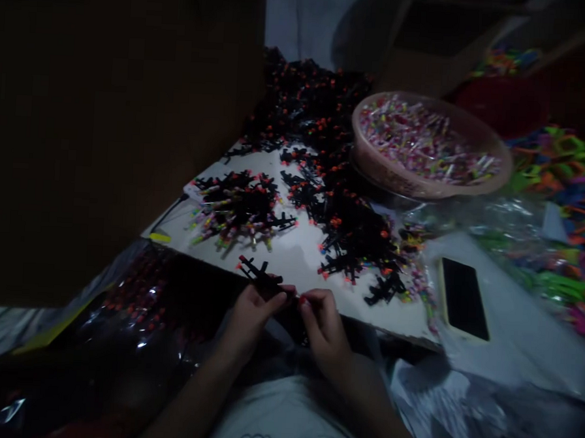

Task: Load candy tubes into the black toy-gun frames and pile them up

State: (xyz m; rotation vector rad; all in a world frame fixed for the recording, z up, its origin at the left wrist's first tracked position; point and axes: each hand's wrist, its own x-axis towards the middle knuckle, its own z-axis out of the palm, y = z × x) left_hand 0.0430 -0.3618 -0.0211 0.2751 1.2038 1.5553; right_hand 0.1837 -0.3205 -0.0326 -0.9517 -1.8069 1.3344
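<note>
Just over the front edge of the white board point(300, 258), my left hand point(249, 318) is closed on a small black plastic toy gun point(259, 271) with a reddish tip. Close beside it, my right hand point(327, 325) is pinched at the gun's near end. A reddish spot shows at its fingertips, but what they hold is too small and dark to make out. Ahead on the board lies a pile of black toy guns with colourful sticks point(233, 219). A larger heap of black toy guns with orange tips point(342, 215) spreads to the right and back.
A pink basin point(422, 186) full of small colourful pieces stands at the back right. A phone point(463, 298) lies on the right, near bright plastic parts point(563, 285) and clear bags. A large dark brown panel point(105, 137) blocks the left. Bagged red-tipped pieces point(141, 296) sit below the board.
</note>
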